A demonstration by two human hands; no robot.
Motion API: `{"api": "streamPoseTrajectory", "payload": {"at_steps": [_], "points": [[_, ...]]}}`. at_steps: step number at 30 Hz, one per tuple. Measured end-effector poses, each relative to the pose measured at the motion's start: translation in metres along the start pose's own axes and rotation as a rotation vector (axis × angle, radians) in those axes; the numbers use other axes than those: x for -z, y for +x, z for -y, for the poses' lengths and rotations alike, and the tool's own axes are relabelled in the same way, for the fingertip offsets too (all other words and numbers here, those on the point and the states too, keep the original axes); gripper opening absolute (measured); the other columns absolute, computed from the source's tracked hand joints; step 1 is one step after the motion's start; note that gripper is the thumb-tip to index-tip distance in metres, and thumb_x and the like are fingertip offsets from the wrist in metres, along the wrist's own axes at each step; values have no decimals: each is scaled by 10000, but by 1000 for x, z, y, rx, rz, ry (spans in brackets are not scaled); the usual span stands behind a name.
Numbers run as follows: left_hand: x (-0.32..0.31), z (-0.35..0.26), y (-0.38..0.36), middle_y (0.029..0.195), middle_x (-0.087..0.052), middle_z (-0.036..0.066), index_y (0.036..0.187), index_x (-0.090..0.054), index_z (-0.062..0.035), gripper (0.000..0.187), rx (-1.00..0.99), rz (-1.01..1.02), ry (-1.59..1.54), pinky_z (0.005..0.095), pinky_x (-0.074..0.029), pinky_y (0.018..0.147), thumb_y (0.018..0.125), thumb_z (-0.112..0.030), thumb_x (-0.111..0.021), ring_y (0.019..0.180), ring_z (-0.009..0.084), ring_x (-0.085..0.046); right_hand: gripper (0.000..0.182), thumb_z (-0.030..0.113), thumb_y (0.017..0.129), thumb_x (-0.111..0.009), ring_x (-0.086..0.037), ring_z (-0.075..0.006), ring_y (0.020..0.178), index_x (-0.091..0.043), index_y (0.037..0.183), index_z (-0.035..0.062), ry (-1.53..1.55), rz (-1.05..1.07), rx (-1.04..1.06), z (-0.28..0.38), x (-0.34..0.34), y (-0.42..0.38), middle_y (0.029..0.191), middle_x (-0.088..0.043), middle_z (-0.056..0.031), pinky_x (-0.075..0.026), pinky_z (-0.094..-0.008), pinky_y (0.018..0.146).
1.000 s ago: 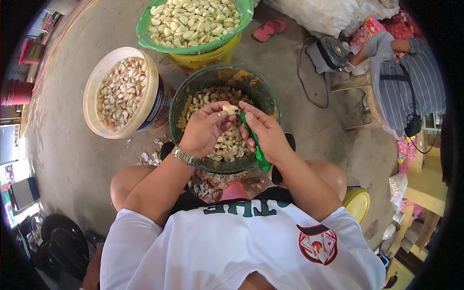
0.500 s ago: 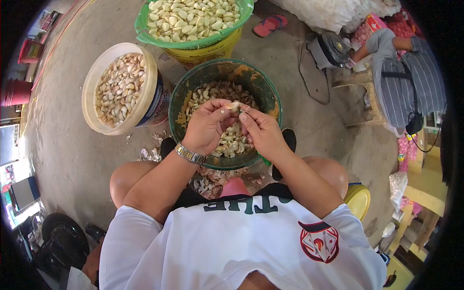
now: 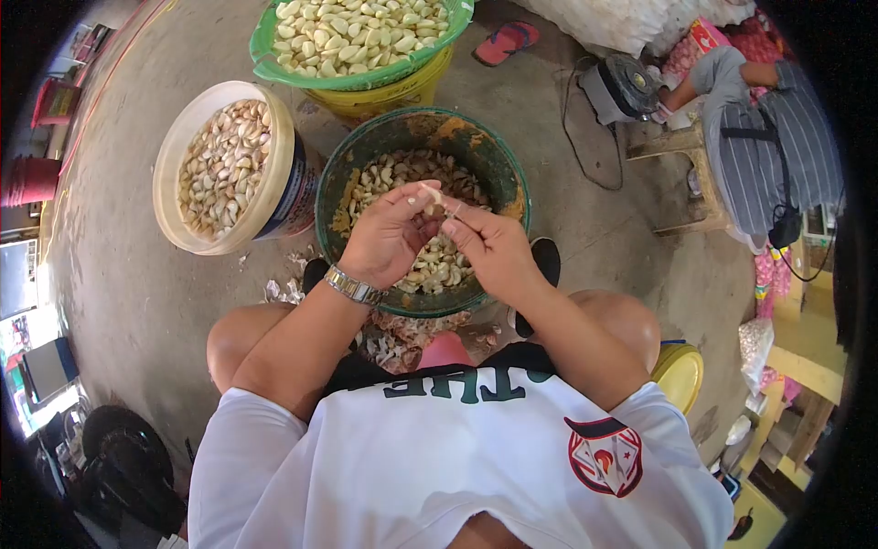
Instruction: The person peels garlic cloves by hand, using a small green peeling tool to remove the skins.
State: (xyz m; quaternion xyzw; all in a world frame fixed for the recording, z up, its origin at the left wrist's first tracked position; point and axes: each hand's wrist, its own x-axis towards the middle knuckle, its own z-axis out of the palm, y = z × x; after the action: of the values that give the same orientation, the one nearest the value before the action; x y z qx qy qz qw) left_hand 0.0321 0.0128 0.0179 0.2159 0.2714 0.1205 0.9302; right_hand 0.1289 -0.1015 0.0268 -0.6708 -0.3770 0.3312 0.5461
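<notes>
Over a green tub point(image 3: 331, 197) of garlic cloves point(image 3: 437, 268), my two hands meet at the fingertips. My left hand point(image 3: 389, 240), with a metal watch on its wrist, pinches a pale garlic clove point(image 3: 433, 195) between thumb and fingers. My right hand point(image 3: 494, 252) is closed just beside it, with a thin, bright edge of a small knife point(image 3: 456, 209) at its fingertips. Its handle is hidden in the palm now. Several cloves in the tub look pale, while those at the far side are browner and in shadow.
A white bucket point(image 3: 168, 197) of unpeeled cloves stands left of the tub. Beyond it, a green basket point(image 3: 366, 79) of peeled cloves rests on a yellow bucket point(image 3: 402, 99). Garlic skins point(image 3: 393, 343) litter the floor. At right, another person sits by a stool point(image 3: 672, 151).
Both hands stay together over the tub, with slight finger movement at the clove. The right hand has turned a little, and the green handle end seen below it before is now hidden.
</notes>
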Motion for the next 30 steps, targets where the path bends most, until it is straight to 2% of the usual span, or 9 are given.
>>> {"api": "streamPoseTrajectory", "payload": {"at_steps": [1, 4, 7, 13, 16, 20, 24, 28, 30], "points": [[1, 0, 1, 837, -567, 31, 945, -515, -53, 157, -14, -9, 13, 221, -432, 653, 791, -81, -527, 729, 104, -525, 270, 145, 815, -512, -467, -55, 596, -538, 1071, 61, -111, -38, 154, -1, -2, 0, 715, -570, -25, -410, -190, 573], [4, 2, 2, 823, -564, 19, 941, -514, -56, 154, -39, -11, 49, 222, -433, 646, 790, -85, -530, 709, 101, -527, 282, 135, 813, -516, -482, -61, 670, -527, 1085, 64, 17, 8, -162, 16, 6, -1, 798, -595, -44, -412, -194, 633], [4, -1, -2, 817, -561, 10, 927, -522, -61, 139, -31, 11, 59, 220, -434, 636, 790, -83, -532, 705, 99, -532, 332, 137, 834, -485, -376, -40, 512, -465, 1160, 76, 179, 88, -220, 15, 9, -1, 630, -457, 35, -346, -173, 488], [8, 4, -5, 847, -565, 9, 974, -522, -54, 172, 24, 34, 170, 221, -432, 642, 808, -94, -507, 738, 101, -535, 318, 154, 833, -489, -463, -44, 589, -478, 1139, 65, 102, 92, -153, 8, 5, -4, 699, -548, -17, -405, -187, 546], [8, 4, -6, 866, -564, 12, 1030, -503, -49, 217, 52, 89, 179, 222, -436, 659, 820, -98, -482, 754, 103, -531, 312, 204, 857, -445, -364, -58, 469, -471, 1143, 85, 466, 110, -448, 15, 15, -1, 622, -438, 2, -324, -176, 404], [2, 1, -8, 871, -561, 28, 1026, -508, -37, 214, 96, 89, 128, 219, -434, 653, 820, -87, -480, 750, 104, -529, 315, 250, 854, -446, -364, -75, 460, -473, 1117, 80, 832, 25, -504, 20, 22, -4, 622, -437, -20, -320, -188, 395], [13, -6, -1, 870, -562, 42, 1022, -507, -32, 210, 10, 53, 223, 214, -430, 646, 826, -99, -470, 760, 106, -530, 311, 255, 864, -424, -373, -72, 466, -464, 1124, 89, 770, -55, -411, 26, 28, -6, 621, -445, -3, -319, -199, 396], [-25, -85, 13, 812, -584, 82, 969, -528, -28, 245, -610, -168, 1013, 255, -450, 591, 801, -205, -514, 693, 155, -564, 321, 264, 856, -440, -375, -69, 465, -481, 1118, 82, 634, -61, -439, 20, 31, -9, 614, -444, 1, -323, -198, 397], [-19, -146, 44, 752, -592, 146, 926, -551, -54, 244, -1047, -584, 1955, 327, -460, 601, 774, -243, -529, 668, 243, -581, 323, 265, 853, -447, -377, -68, 464, -485, 1114, 79, 565, -50, -435, 20, 34, -11, 611, -445, 1, -322, -196, 395]]}}
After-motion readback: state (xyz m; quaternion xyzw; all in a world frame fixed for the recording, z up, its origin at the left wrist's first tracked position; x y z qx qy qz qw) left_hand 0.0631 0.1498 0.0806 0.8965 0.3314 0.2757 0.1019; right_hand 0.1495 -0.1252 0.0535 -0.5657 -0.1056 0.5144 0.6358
